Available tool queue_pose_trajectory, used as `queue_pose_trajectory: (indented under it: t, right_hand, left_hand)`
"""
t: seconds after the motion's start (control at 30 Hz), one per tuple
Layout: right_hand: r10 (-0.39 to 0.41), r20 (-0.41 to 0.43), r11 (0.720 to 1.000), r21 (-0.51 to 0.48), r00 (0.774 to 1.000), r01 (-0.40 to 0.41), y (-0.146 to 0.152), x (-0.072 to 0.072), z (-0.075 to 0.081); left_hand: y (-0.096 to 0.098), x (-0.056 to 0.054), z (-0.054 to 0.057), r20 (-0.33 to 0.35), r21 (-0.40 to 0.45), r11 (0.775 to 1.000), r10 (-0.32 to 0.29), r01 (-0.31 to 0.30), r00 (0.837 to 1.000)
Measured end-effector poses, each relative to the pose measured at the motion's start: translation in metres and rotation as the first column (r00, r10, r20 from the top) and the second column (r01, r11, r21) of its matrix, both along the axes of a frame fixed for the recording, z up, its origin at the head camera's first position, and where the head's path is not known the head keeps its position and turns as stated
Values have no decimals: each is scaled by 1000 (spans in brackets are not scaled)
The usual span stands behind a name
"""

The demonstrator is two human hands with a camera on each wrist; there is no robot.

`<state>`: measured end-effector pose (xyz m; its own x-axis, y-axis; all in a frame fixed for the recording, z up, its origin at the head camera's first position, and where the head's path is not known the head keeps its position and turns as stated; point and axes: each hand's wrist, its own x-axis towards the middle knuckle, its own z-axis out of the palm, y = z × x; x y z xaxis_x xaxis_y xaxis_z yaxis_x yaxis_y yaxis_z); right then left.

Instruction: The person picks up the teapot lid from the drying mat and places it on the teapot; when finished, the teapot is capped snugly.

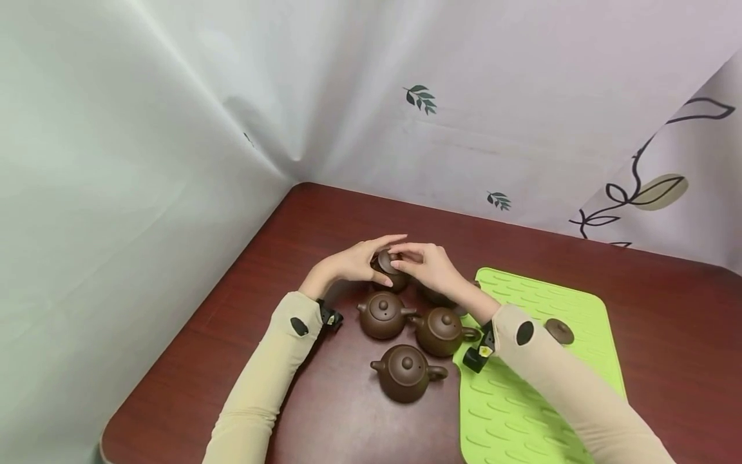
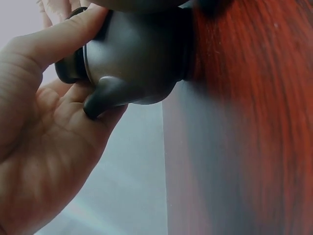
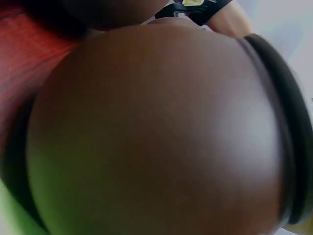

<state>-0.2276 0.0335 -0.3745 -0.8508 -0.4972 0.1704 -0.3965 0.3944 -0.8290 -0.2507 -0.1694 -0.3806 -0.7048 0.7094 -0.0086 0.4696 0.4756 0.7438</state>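
Note:
My left hand (image 1: 352,261) curves round a small brown teapot (image 2: 132,54) at the far end of the group, thumb on the near side. Its spout points into the palm in the left wrist view. From the other side my right hand (image 1: 431,265) pinches the teapot's round lid (image 1: 386,261) at the mouth. Whether the lid sits fully down cannot be told. Another brown teapot (image 1: 433,296) is partly hidden under the right hand. A teapot body (image 3: 161,132) fills the right wrist view, hiding the right hand there.
Three lidded teapots stand nearer: one at left (image 1: 383,316), one by the mat (image 1: 440,332), one in front (image 1: 404,374). A loose brown lid (image 1: 560,331) lies on the green mat (image 1: 516,406). White curtains (image 1: 359,96) hang behind the red-brown table (image 1: 223,335).

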Motion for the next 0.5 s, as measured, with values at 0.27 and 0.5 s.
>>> queue_pose_trajectory:
  t: [0.27, 0.5]
  right_hand:
    - [60, -86, 984, 171, 994, -45, 1, 3, 2]
    - [207, -46, 926, 332, 977, -181, 12, 5, 8]
  left_hand:
    - [-1, -2, -2, -3, -43, 998, -42, 42, 999]
    - [-1, -3, -1, 7, -10, 997, -77, 77, 997]
